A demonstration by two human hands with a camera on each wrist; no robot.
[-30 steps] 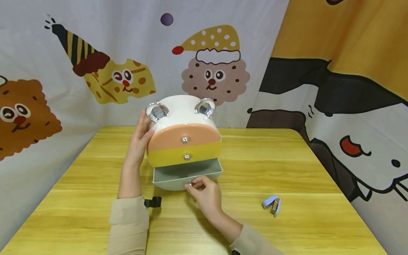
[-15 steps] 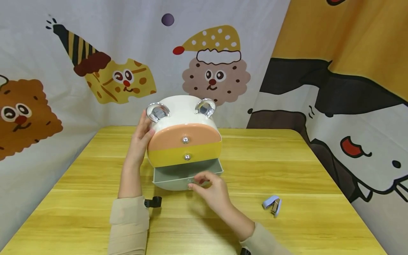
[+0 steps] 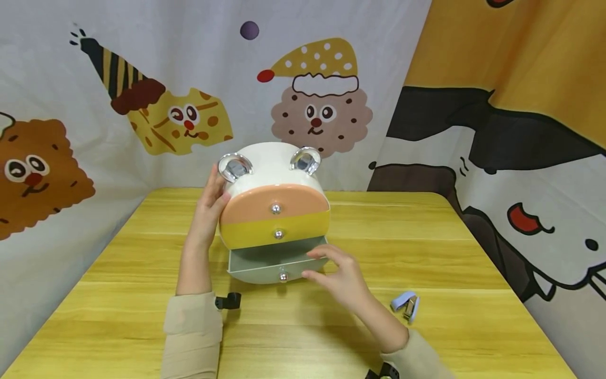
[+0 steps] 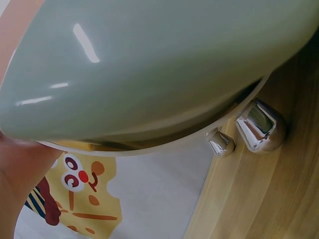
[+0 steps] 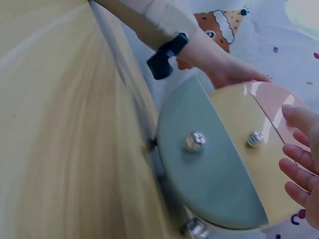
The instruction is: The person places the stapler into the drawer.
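Observation:
A small drawer box (image 3: 272,163) stands on the table, white with two shiny ear shapes on top. Its peach drawer (image 3: 251,206) and yellow drawer (image 3: 251,231) are closed, while the green bottom drawer (image 3: 255,275) is pulled out, with no contents visible. My left hand (image 3: 204,213) rests along the box's left side, fingers extended and thumb near the front edge. My right hand (image 3: 343,276) is off the drawer's silver knob (image 3: 283,277), by the drawer's right front corner. Its thumb and fingers are apart and hold nothing. The right wrist view shows those spread fingers (image 5: 296,174).
On the wooden table (image 3: 450,252), right of my right hand, lies a small lavender thing with metal parts (image 3: 405,306), like a mini stapler. A cartoon-printed cloth (image 3: 189,42) hangs behind the table and down its right side.
My right hand has let go of the green drawer's knob and moved right, its fingers spreading. The drawer stays pulled out. My left hand stays on the box's side.

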